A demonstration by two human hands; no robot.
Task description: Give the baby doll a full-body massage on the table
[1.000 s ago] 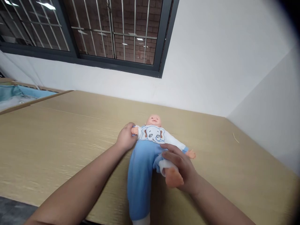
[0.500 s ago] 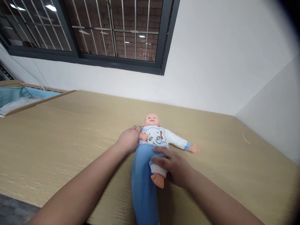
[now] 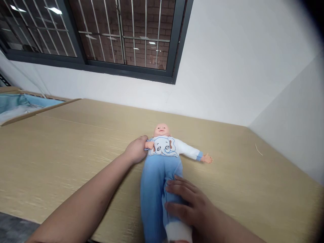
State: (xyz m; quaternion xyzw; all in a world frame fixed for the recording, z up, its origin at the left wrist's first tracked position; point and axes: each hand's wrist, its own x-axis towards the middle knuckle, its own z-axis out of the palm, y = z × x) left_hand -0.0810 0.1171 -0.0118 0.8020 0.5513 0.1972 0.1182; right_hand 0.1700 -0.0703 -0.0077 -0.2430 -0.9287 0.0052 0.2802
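A baby doll (image 3: 164, 145) lies on its back, its head toward the wall. It wears a white top with an elephant face and blue trousers. My left hand (image 3: 138, 148) is closed around the doll's arm at the left, and a small doll fist pokes out beside my fingers. My right hand (image 3: 189, 202) is wrapped over the doll's leg (image 3: 172, 195) on the right, above the white cuff; its thumb side is partly hidden. The doll's other arm (image 3: 191, 151) stretches out to the right. Both feet are mostly cut off by the lower frame edge.
The doll lies on a wood-coloured board surface (image 3: 101, 121). A wooden-edged box with blue lining (image 3: 43, 102) stands at the far left. A thin pale strip (image 3: 258, 149) lies at the right. Behind are a white wall (image 3: 215, 67) and a barred window (image 3: 121, 33).
My right hand has moved down toward me, and the doll's bent leg is now straightened and lowered alongside the other. My left hand keeps its hold on the doll's arm.
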